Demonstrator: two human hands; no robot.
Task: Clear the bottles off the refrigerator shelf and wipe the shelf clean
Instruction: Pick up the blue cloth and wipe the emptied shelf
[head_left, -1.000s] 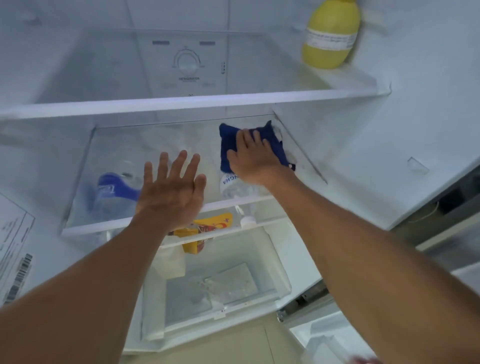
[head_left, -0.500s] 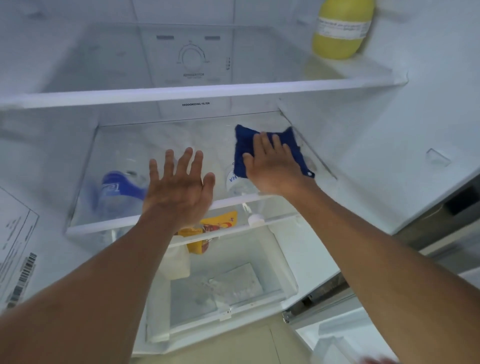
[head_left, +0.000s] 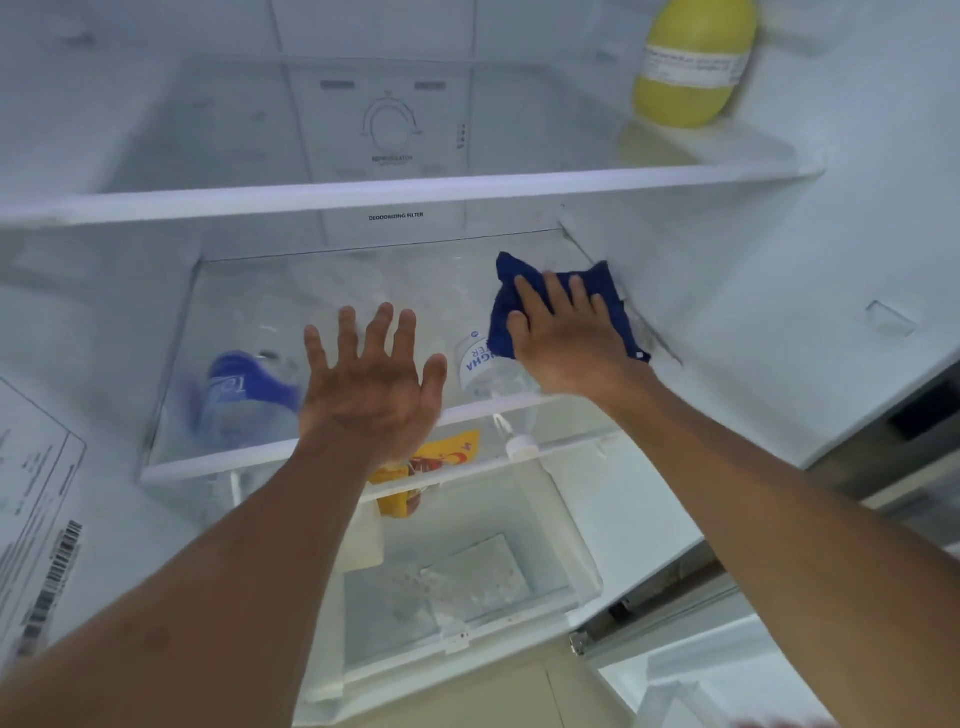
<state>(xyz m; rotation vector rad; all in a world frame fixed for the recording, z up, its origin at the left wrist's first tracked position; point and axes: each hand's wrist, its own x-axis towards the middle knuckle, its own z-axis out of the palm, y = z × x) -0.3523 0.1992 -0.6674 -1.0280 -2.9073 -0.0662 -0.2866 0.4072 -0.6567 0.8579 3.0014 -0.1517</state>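
Note:
The glass middle shelf (head_left: 311, 291) of the open refrigerator carries no bottles on top. My right hand (head_left: 563, 343) presses a dark blue cloth (head_left: 608, 291) flat on the shelf's right side, close to the right wall. My left hand (head_left: 371, 395) hovers with spread fingers over the shelf's front edge and holds nothing. Through the glass I see a blue-labelled bottle (head_left: 239, 395) at the left and a clear bottle (head_left: 483, 369) lying on the level below.
A yellow bottle (head_left: 691, 67) stands at the right end of the upper shelf (head_left: 363, 195). A yellow packet (head_left: 441, 457) lies under the glass shelf. A clear drawer (head_left: 467, 587) sits at the bottom. A label sticker (head_left: 36, 519) is on the left wall.
My right hand has slid the blue cloth to the right along the shelf, nearer the wall. My left hand has stayed open and almost still.

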